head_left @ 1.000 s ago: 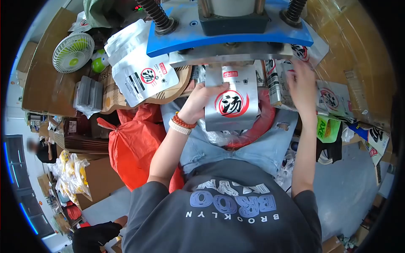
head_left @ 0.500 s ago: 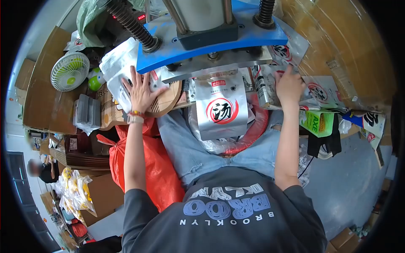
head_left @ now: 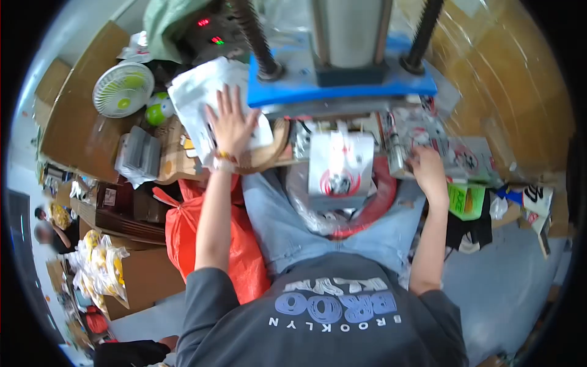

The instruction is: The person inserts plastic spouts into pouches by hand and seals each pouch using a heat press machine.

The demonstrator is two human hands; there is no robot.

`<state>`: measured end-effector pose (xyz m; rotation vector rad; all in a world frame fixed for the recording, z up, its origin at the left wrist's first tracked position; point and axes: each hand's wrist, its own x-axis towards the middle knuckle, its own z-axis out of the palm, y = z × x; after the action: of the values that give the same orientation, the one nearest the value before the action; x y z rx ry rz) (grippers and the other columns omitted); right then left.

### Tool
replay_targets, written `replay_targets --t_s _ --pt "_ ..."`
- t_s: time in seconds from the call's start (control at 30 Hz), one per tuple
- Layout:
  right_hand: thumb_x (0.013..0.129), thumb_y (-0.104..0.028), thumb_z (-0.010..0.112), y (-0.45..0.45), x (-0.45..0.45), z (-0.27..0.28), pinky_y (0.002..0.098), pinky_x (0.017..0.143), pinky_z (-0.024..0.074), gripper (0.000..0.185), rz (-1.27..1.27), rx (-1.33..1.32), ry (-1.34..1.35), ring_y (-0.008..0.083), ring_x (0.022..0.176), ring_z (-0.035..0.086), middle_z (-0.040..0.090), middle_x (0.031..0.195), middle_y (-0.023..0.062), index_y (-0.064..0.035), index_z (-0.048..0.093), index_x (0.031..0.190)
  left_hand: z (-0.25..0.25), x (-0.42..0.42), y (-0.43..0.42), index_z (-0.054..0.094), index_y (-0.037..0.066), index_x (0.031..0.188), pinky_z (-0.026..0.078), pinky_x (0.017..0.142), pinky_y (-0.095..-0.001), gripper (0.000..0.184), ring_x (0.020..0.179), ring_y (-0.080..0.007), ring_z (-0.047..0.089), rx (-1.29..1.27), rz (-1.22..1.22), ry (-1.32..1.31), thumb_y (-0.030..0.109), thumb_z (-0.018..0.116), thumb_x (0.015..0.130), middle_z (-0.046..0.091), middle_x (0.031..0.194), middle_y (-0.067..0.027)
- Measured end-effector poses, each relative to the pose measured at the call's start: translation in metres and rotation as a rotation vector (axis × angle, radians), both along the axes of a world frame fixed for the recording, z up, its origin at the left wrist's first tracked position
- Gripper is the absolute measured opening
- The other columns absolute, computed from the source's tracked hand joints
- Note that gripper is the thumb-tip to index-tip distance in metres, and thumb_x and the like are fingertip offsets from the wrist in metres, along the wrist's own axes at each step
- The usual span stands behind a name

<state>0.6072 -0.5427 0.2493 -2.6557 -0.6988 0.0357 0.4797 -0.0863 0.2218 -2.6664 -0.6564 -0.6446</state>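
Left hand (head_left: 232,125) is splayed wide, palm down on a stack of flat silver-white pouches (head_left: 192,92). Right hand (head_left: 430,174) has its fingers curled beside some silver printed pouches (head_left: 425,129), can't tell if it's gripping any. One silver pouch with a red ring print (head_left: 330,162) sits between them, just below the blue metal press (head_left: 342,93).

Tall brown cardboard panels fence the workplace, one on the left (head_left: 70,131) and a broader one on the right (head_left: 513,92), the latter glossy with reflected light. A smooth grey floor (head_left: 489,287) spreads at the lower right, catching a pale sheen. At the far left stands a whitish wall (head_left: 52,244) with a dark upright panel (head_left: 24,244), perhaps a window or door, too distorted to tell. Near it sit a large carton (head_left: 150,275) and a cluttered row of goods (head_left: 95,321).
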Motion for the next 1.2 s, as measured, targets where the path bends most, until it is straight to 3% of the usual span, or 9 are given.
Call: replay_targets --t_s 0.23,0.33,0.43,0.47,0.57,0.7,0.83,1.03,1.2 --pt "0.079 -0.005 0.068 0.002 -0.017 0.032 0.0332 0.083 0.0449 0.025 0.024 0.461 -0.345 0.0266 0.094 0.058 0.059 0.101 0.0128 -0.0008 0.065 0.104 0.011 -0.036 -0.025 0.022 0.012 0.153 0.001 0.115 -0.0577 0.077 0.148 -0.0301 0.011 -0.166 -0.075 -0.346 0.055 0.045 0.093 0.018 0.159 -0.0133" --pt "0.079 0.000 0.069 -0.005 -0.061 0.053 0.0283 0.082 0.0471 0.018 -0.002 0.798 -0.111 0.0179 0.093 0.059 0.058 0.104 0.0071 -0.0009 0.065 0.097 0.000 -0.078 -0.060 0.022 0.010 0.153 0.002 0.115 -0.0594 0.081 0.148 -0.0292 0.012 -0.292 -0.049 -0.192 0.057 0.046 0.091 0.021 0.159 -0.0126" --pt "0.077 0.005 0.071 0.014 -0.100 0.033 0.0281 0.080 0.0510 0.019 0.257 1.043 0.333 0.0161 0.093 0.061 0.061 0.107 0.0060 -0.0017 0.067 0.094 -0.031 -0.107 -0.091 0.041 0.008 0.144 0.031 0.110 -0.0465 0.068 0.140 -0.0299 0.034 -0.310 -0.204 -0.110 0.034 0.066 0.086 0.038 0.150 -0.0150" --pt "0.077 0.003 0.073 0.027 -0.105 0.011 0.0276 0.079 0.0516 0.019 0.488 0.913 0.296 0.0159 0.093 0.061 0.064 0.103 0.0064 -0.0016 0.068 0.095 -0.047 -0.111 -0.086 0.060 0.010 0.127 0.050 0.090 -0.0356 0.047 0.113 -0.0292 0.061 -0.250 -0.262 -0.264 0.013 0.070 0.081 0.063 0.121 -0.0159" --pt "0.072 0.002 0.077 0.044 -0.153 0.012 0.0283 0.077 0.0516 0.027 0.522 0.784 0.358 0.0193 0.089 0.064 0.069 0.099 0.0106 -0.0005 0.068 0.098 -0.014 -0.125 -0.130 0.073 0.012 0.102 0.053 0.065 -0.0328 0.034 0.073 -0.0252 0.070 -0.666 -0.267 -0.513 -0.005 0.063 0.075 0.069 0.082 -0.0142" --pt "0.070 0.005 0.076 0.033 -0.149 0.069 0.0355 0.075 0.0524 0.031 0.427 0.892 -0.419 0.0296 0.087 0.064 0.068 0.100 0.0141 0.0024 0.067 0.100 0.038 -0.140 -0.192 0.072 0.007 0.100 0.056 0.076 -0.0319 0.041 0.088 -0.0231 0.071 -0.693 -0.301 -0.496 -0.015 0.062 0.067 0.073 0.095 -0.0091" --pt "0.066 0.000 0.076 0.049 -0.130 0.070 0.0368 0.073 0.0525 0.035 0.802 0.706 -0.369 0.0280 0.085 0.063 0.066 0.100 0.0115 0.0019 0.068 0.100 0.068 -0.135 -0.221 0.071 0.006 0.099 0.056 0.082 -0.0347 0.038 0.099 -0.0246 0.070 -0.527 -0.542 -0.335 -0.014 0.064 0.067 0.072 0.099 -0.0066" --pt "0.070 -0.011 0.080 0.036 -0.121 0.086 0.0378 0.085 0.0494 0.045 0.766 0.712 -0.117 0.0297 0.096 0.061 0.066 0.108 0.0107 -0.0010 0.066 0.112 0.072 -0.123 -0.218 0.071 0.005 0.107 0.053 0.076 -0.0297 0.023 0.087 -0.0212 0.070 -1.287 -0.711 0.126 0.008 0.068 0.084 0.072 0.099 -0.0110" --pt "0.082 -0.018 0.073 0.015 -0.086 0.070 0.0423 0.103 0.0380 0.054 0.315 0.673 -0.255 0.0337 0.120 0.050 0.056 0.127 0.0176 -0.0008 0.053 0.130 0.025 -0.062 -0.222 0.066 -0.005 0.110 0.051 0.077 -0.0272 0.027 0.087 -0.0113 0.065 -2.133 -0.357 -0.228 0.014 0.067 0.091 0.070 0.099 -0.0060"
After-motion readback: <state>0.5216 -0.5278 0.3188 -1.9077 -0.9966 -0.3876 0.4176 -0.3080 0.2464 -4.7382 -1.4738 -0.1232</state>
